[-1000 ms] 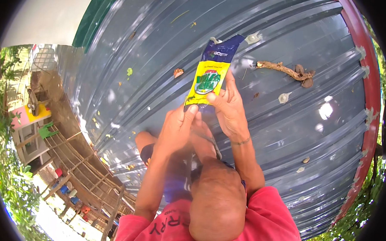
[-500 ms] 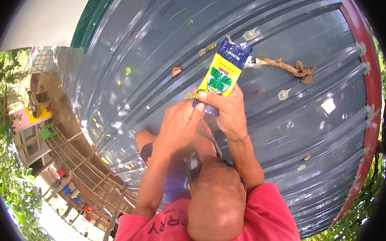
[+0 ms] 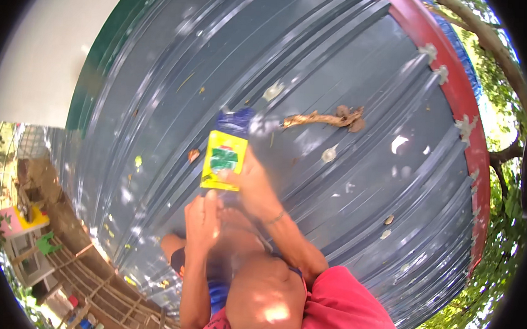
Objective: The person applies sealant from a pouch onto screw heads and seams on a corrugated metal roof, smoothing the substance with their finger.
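My right hand [image 3: 254, 184] grips a flat, yellow and blue plastic pouch [image 3: 224, 157] from its right side, with the thumb lying across the front. The pouch stands upright in view, and its blue upper end looks crumpled. My left hand [image 3: 202, 220] is closed at the pouch's lower edge, thumb against it; motion blur softens the fingertips. Both hands are above my bare legs. Beneath is a dark grey ribbed metal roof [image 3: 309, 184]. A crooked brown stick [image 3: 315, 118] lies just beyond the pouch.
Pale smeared patches [image 3: 330, 153] and scattered leaves [image 3: 193, 155] dot the roof. A red edge strip [image 3: 449, 84] runs down the right, with tree branches [image 3: 505, 154] beyond. At left are a white wall [image 3: 33, 54] and, lower down, a pole framework [image 3: 99, 281].
The view has shifted, so roof, stick and pouch appear farther left and lower. The pouch is more upright. My left hand has dropped slightly relative to it; my right hand keeps its grip.
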`<state>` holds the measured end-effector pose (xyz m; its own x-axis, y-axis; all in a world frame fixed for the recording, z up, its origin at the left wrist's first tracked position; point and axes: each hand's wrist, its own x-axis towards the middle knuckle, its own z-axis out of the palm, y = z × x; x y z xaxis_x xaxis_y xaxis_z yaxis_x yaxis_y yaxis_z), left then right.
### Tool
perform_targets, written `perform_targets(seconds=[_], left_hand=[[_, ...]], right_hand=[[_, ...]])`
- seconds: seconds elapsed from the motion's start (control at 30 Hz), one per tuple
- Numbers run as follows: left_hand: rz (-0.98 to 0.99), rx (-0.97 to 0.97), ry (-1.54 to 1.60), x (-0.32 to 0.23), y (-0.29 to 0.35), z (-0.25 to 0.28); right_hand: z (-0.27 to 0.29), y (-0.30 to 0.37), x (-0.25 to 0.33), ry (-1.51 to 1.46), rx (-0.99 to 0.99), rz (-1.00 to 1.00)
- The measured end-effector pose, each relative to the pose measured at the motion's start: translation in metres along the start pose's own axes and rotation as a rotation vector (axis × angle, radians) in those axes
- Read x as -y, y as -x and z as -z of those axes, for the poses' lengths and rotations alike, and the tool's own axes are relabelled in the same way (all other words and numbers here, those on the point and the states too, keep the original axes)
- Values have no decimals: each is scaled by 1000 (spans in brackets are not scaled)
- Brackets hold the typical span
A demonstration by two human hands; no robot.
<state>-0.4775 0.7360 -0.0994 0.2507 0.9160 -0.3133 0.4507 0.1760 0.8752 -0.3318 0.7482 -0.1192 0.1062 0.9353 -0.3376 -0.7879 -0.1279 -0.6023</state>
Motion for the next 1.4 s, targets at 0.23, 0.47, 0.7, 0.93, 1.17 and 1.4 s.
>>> perform_targets(seconds=[0.23,0.47,0.7,0.93,1.17,1.4], left_hand=[[-178,-74,122,9,-6,-6],[-403,9,-213,-10,2,-4],[-427,45,-304,8,17,-9],[-349,65,-320,-6,13,4],[-113,119,55,-15,-1,14],[-222,-60,42,-33,-8,1]], right_hand=[[-5,23,22,49,197,-136],[9,23,22,131,-37,15],[21,9,27,29,-91,152],[24,0,25,92,-6,279],[-1,12,41,70,78,247],[-27,22,29,279,44,43]])
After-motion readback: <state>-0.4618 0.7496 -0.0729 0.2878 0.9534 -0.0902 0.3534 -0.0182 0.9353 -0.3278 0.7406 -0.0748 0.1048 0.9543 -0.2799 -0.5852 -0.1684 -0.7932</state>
